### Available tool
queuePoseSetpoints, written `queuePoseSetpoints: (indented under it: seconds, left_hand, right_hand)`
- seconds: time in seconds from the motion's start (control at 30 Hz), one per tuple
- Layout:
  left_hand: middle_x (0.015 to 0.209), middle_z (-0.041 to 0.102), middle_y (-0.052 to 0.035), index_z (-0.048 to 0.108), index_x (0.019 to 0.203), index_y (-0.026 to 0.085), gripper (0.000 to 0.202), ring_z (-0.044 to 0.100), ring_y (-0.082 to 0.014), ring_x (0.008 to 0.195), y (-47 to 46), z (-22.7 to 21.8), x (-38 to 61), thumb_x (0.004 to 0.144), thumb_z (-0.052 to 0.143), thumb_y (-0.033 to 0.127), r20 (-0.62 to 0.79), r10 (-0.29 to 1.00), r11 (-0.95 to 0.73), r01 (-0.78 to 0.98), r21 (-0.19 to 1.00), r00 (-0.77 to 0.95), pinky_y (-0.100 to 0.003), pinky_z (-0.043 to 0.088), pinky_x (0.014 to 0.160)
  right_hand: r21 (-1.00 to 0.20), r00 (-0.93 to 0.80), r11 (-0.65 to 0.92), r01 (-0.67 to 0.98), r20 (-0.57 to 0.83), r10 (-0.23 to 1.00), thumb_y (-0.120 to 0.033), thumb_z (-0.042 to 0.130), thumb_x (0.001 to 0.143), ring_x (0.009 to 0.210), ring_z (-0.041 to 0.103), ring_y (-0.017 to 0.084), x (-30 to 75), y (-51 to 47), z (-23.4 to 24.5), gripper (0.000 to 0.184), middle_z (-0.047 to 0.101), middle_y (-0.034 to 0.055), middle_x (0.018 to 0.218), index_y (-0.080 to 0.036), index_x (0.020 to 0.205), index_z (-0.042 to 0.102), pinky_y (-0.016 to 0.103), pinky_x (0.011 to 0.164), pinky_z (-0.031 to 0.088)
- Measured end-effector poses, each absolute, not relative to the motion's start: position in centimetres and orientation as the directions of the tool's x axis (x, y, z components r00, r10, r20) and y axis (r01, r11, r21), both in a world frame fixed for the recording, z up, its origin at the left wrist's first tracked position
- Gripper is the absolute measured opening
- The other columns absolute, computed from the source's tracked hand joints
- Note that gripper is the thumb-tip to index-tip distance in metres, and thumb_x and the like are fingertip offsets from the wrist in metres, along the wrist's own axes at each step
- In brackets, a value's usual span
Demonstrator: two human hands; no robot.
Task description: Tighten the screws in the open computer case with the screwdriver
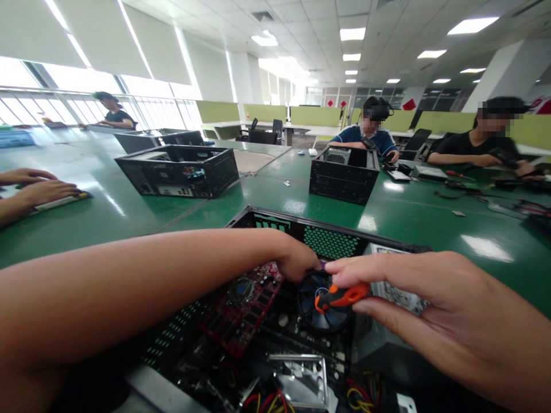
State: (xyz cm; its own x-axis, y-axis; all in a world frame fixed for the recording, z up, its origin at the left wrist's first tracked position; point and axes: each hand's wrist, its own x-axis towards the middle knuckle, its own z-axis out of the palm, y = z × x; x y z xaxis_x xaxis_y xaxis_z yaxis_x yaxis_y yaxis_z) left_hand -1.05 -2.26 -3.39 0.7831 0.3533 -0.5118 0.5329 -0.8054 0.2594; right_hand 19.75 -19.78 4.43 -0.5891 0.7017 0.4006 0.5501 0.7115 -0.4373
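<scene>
An open black computer case (pixel 301 218) lies before me, its inside facing up. My right hand (pixel 451 304) is closed on the orange and black handle of a screwdriver (pixel 346 295) above the black cooling fan (pixel 307 304). The screwdriver's tip cannot be made out. My left hand (pixel 299 256) reaches into the case at the fan's far left edge. Its fingers are curled downward and their tips are hidden. A small purple part (pixel 322 265) shows between the two hands. Left of the fan is a red graphics card (pixel 245 301); a metal power supply (pixel 383 338) sits on the right.
Two more black cases, one at left (pixel 176 172) and one ahead (pixel 342 178), stand on the green table (pixel 275 192). Cables (pixel 503 198) lie at right. Several people work around the table; a person's hands (pixel 43 186) rest on a flat object at left.
</scene>
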Motion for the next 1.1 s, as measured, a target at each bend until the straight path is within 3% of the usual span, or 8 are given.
queuePoseSetpoints:
  seconds: [0.1,0.5,0.73,0.97,1.1]
  left_hand:
    - [0.097,0.085,-0.0046,0.079,0.092,0.021,0.014,0.073,-0.0268,0.087,-2.04,-3.59,-1.16,0.080,0.074,0.017,-0.569,0.268,-0.839,0.479,0.258,0.777,-0.036,0.058,0.086]
    - [0.098,0.085,-0.0027,0.080,0.096,0.021,0.021,0.073,-0.0262,0.092,-2.10,-3.65,-1.36,0.077,0.073,0.015,-0.583,0.275,-0.808,0.513,0.292,0.765,-0.035,0.058,0.091]
    - [0.098,0.085,-0.0017,0.081,0.105,0.023,0.036,0.073,-0.0258,0.093,-2.40,-3.15,-1.71,0.071,0.075,0.012,-0.553,0.306,-0.779,0.538,0.322,0.775,-0.032,0.058,0.087]
    - [0.097,0.085,-0.0011,0.082,0.105,0.023,0.034,0.073,-0.0255,0.090,-2.58,-2.89,-1.31,0.073,0.075,0.012,-0.561,0.307,-0.806,0.524,0.277,0.769,-0.032,0.058,0.085]
    - [0.102,0.086,-0.0061,0.083,0.102,0.019,0.025,0.073,-0.0262,0.088,-2.62,-2.92,-1.17,0.079,0.074,0.012,-0.583,0.277,-0.853,0.474,0.216,0.764,-0.034,0.057,0.082]
  right_hand:
    - [-0.457,-0.591,0.699,0.550,0.379,0.713,-0.022,0.057,0.110,0.104,0.084,0.009,19.76,-19.76,4.32,0.032,0.087,-0.0134,0.122,-0.039,0.129,0.076,0.016,0.092,0.063]
    - [-0.416,-0.588,0.711,0.566,0.401,0.703,-0.024,0.058,0.111,0.103,0.085,0.013,19.53,-19.66,3.73,0.029,0.088,-0.0100,0.122,-0.040,0.128,0.076,0.020,0.089,0.065]
    - [-0.396,-0.573,0.708,0.584,0.417,0.706,-0.035,0.074,0.102,0.073,0.081,0.020,19.83,-19.36,4.36,0.007,0.086,-0.0057,0.091,-0.035,0.104,0.080,0.029,0.063,0.065]
    - [-0.405,-0.581,0.718,0.566,0.423,0.696,-0.030,0.066,0.107,0.086,0.082,0.018,19.57,-19.16,4.41,0.017,0.086,-0.0063,0.104,-0.037,0.115,0.079,0.027,0.070,0.066]
    - [-0.440,-0.607,0.714,0.544,0.381,0.697,-0.022,0.056,0.113,0.102,0.080,0.012,19.23,-19.48,4.38,0.026,0.085,-0.0068,0.120,-0.037,0.123,0.075,0.018,0.086,0.064]
